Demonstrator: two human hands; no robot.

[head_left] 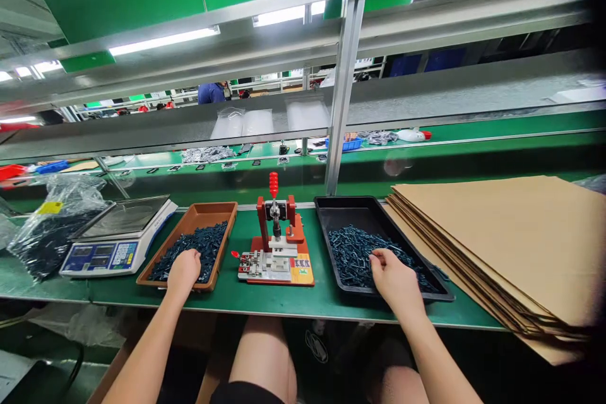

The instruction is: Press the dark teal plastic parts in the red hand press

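My left hand (184, 273) is over the near end of a brown tray (195, 209) that holds a heap of small dark blue parts (208, 241). Its fingers are curled together, and whatever they may hold is hidden. At the black tray (353, 205), my right hand (394, 278) reaches into a pile of small, thin dark blue parts (348, 259). Thumb and fingertips pinch there; I cannot make out what is between them. Between the two trays stands a red and silver toggle press (275, 240) with a red upright handle (273, 184).
On the left are a digital weighing scale (111, 237) and a clear plastic bag (59, 227) of dark parts. Stacked brown cardboard sheets (497, 246) lie right of the black tray. A metal post (343, 95) rises behind the press, by a shelf with clear bags (307, 115).
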